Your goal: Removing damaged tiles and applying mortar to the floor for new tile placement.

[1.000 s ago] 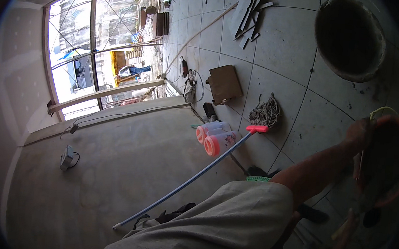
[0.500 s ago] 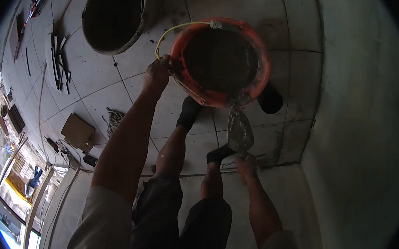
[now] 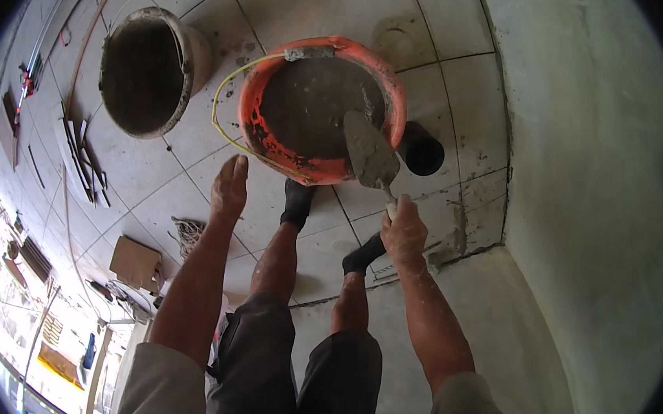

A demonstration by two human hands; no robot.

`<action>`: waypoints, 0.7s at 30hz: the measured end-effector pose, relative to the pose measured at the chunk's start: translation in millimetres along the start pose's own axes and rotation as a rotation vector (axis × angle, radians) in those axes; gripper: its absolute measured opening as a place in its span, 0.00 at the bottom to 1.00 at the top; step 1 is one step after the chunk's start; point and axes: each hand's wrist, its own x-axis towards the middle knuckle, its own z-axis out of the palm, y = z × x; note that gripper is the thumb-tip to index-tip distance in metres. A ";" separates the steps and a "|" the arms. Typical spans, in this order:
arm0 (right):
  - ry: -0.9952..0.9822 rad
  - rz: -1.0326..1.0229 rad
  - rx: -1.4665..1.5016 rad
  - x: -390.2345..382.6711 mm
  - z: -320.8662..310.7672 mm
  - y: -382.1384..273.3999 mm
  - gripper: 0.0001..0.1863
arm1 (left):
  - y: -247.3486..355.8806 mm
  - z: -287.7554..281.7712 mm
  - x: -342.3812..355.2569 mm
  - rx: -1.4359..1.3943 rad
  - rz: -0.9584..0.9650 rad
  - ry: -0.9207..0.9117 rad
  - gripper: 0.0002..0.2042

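Note:
An orange bucket (image 3: 393, 96) with a yellow handle stands on the tiled floor, holding grey mortar (image 3: 309, 99). My right hand (image 3: 404, 233) is closed around the handle of a trowel (image 3: 372, 151), whose mortar-smeared blade reaches over the bucket's near right edge. My left hand (image 3: 230, 190) is just below the bucket's left side, empty, with fingers extended. A black cylindrical thing (image 3: 422, 149) stands beside the bucket on the right. Both my feet, in black, are on the floor below the bucket.
A pale dirty bucket (image 3: 194, 61) stands at upper left. Dark and white strips (image 3: 83, 162), a long metal tool (image 3: 51, 36), brown cardboard (image 3: 135, 261) and tangled cord (image 3: 189, 234) lie on the left. A plastered wall (image 3: 582, 134) runs along the right, and a bright opening (image 3: 0, 296) is at lower left.
The view has swung onto the bucket. My left hand has let go at the bucket's side and moved down; my right hand has raised the trowel up over the bucket's edge.

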 end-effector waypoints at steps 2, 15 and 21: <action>-0.059 0.037 -0.074 -8.1 7.3 14.5 0.23 | 16.3 10.2 -16.9 -0.142 -0.249 -0.073 0.28; -0.242 0.392 -0.051 -199.8 -17.8 85.7 0.19 | 39.2 -6.0 -29.4 0.108 0.183 -0.096 0.19; -0.117 1.092 1.368 -197.2 -59.1 120.4 0.18 | 138.4 28.9 -47.9 0.103 0.341 -0.327 0.16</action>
